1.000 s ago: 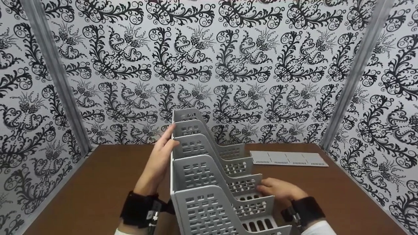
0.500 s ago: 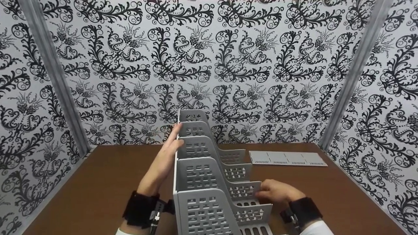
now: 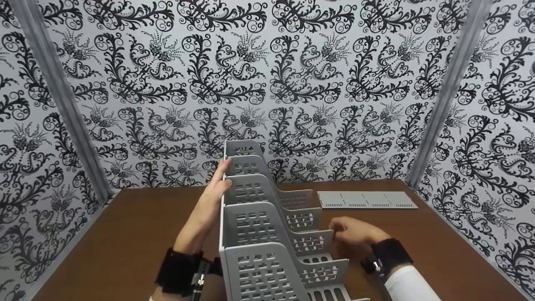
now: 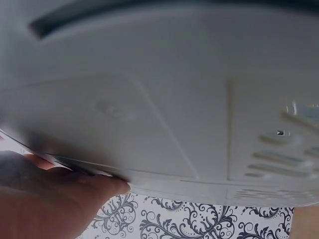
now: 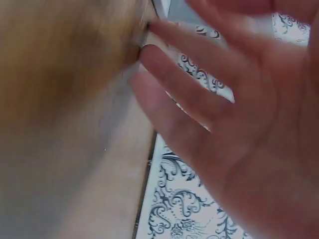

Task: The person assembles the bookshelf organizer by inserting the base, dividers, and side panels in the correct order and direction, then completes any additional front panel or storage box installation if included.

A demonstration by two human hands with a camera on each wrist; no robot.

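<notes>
A grey plastic file organizer [image 3: 260,221] with several perforated dividers stands lengthwise across the middle of the table in the head view. My left hand [image 3: 207,202] grips its tall back edge, fingertips hooked over the top. In the left wrist view, that hand [image 4: 60,199] lies along the edge of the organizer's smooth panel [image 4: 174,109]. To the right, my right hand [image 3: 355,231] is just beside the low front lip of a middle divider, holding nothing. The right wrist view shows its palm [image 5: 249,134] with fingers loosely extended.
A flat grey panel [image 3: 367,200] with slotted ends lies at the back right of the brown table [image 3: 142,242]. Black-and-white patterned walls [image 3: 271,83] enclose the back and sides.
The organizer has shifted slightly and its front has lowered, my left hand staying on it. My right hand has come away from the divider's front lip, moving up a little.
</notes>
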